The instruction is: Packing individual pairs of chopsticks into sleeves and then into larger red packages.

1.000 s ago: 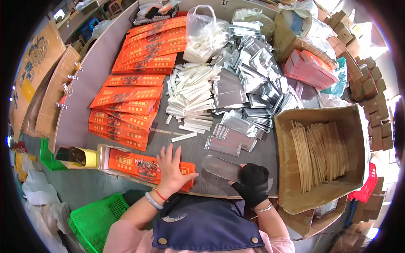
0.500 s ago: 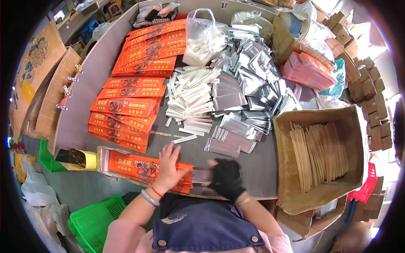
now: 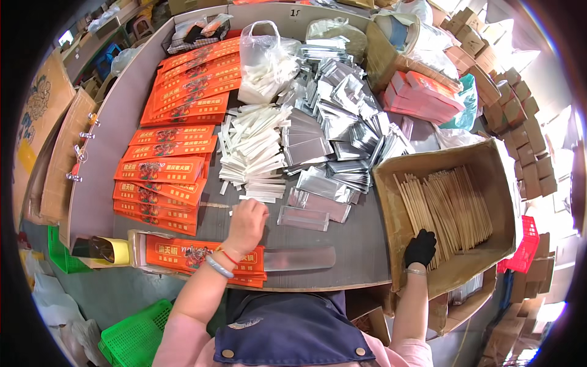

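My left hand [image 3: 246, 223] is over the table beside the loose white paper slips [image 3: 252, 147]. Its fingers are curled together, and what they hold, if anything, is hidden. Under that wrist, printed red paper sleeves [image 3: 174, 252] lie stacked in a shallow box at the table's front edge. A flat grey strip with a rounded end [image 3: 299, 259] sticks out to the right of the sleeves. My right hand [image 3: 420, 248], in a black glove, reaches into the cardboard carton [image 3: 386, 202]. Its bent fingers close on the near ends of wooden chopsticks [image 3: 449, 208].
Fanned red sleeves [image 3: 162, 165] cover the table's left side. Silvery flat packets [image 3: 342, 116] are heaped right of the slips, and a clear plastic bag [image 3: 263, 67] stands behind. Pink-red bundles [image 3: 422, 98] lie at the far right. A green basket [image 3: 137, 333] sits below the table.
My right hand has left the grey strip and moved right into the carton of chopsticks. My left hand has lifted off the red sleeves toward the white slips, its fingers now curled.
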A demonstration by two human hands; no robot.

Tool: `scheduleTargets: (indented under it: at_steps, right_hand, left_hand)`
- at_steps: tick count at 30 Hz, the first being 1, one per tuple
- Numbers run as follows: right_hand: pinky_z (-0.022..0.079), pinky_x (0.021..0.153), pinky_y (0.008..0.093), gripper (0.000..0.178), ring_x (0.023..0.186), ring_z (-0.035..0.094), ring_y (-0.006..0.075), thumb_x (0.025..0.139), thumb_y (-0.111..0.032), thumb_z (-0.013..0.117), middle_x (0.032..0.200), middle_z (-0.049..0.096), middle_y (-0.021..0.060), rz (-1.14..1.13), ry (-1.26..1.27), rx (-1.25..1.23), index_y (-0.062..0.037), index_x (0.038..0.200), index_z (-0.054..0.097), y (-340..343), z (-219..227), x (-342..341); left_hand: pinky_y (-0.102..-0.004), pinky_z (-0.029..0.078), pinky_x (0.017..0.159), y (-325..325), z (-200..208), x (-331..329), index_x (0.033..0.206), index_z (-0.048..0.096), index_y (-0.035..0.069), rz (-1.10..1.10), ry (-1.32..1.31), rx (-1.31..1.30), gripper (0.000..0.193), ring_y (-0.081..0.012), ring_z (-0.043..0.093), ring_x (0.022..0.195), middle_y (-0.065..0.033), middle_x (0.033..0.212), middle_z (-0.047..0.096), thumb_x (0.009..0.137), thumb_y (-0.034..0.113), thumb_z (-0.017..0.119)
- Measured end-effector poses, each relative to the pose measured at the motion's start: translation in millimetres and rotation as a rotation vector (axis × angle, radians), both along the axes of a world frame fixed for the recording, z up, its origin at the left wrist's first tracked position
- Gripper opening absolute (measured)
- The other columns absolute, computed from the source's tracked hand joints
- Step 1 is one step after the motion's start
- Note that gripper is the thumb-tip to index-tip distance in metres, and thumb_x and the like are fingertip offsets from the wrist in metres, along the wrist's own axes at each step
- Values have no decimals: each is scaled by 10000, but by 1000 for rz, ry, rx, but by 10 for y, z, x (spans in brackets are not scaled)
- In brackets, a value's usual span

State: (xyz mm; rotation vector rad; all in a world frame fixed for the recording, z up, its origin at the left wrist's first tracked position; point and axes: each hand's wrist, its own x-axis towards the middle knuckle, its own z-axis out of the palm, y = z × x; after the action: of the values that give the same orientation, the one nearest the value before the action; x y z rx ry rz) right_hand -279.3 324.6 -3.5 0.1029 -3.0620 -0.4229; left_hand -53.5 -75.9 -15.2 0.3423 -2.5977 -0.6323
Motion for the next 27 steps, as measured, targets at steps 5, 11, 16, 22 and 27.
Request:
scheduleTargets:
  at_steps: [5, 11, 16, 22, 27]
  right_hand:
    - [488, 855, 474, 203, 1029, 544, 370, 879, -106, 565, 1072, 542, 189, -20, -30, -89, -29, 1065, 543, 71, -108, -15]
    - [444, 973, 414, 285, 1134, 569, 329, 992, -144, 450, 1246, 572, 229, -111, 213, -701, 0, 1231, 511, 177, -85, -35]
    - [439, 922, 351, 256, 1008, 557, 220, 1026, -195, 436, 1059, 594, 98, 118, 408, -1507, 4, 1179, 485, -223, 117, 259]
    - [442, 807, 344, 235, 876, 568, 277, 1018, -208, 480, 938, 605, 130, 244, 134, -1314, 9, 1039, 568, -414, 150, 348]
    - [469, 732, 378, 167, 813, 581, 311, 939, -111, 560, 876, 591, 129, 526, -183, -912, -53, 1073, 643, -644, 331, 682]
  left_hand:
    - [-445, 429, 752, -150, -72, 67, 887, 609, 81, 249, -104, -57, 195, -320, 550, 877, -90, 893, 574, 740, 67, 735]
    - [-432, 438, 718, -160, -120, 57, 854, 605, 69, 122, -29, -54, 111, -341, 547, 831, -106, 861, 560, 792, 90, 695]
    - [-427, 446, 748, 325, 72, -359, 926, 610, 72, -117, 80, -49, 207, -338, 565, 883, -120, 953, 589, 769, 143, 725]
    - [-385, 435, 809, 231, 30, -412, 905, 676, 117, -194, -232, 146, 217, -245, 587, 905, -54, 831, 625, 734, 208, 773]
    - [-375, 422, 796, 470, 281, -7, 845, 693, 124, -271, -382, 404, 225, -214, 585, 899, -22, 792, 625, 707, 267, 798]
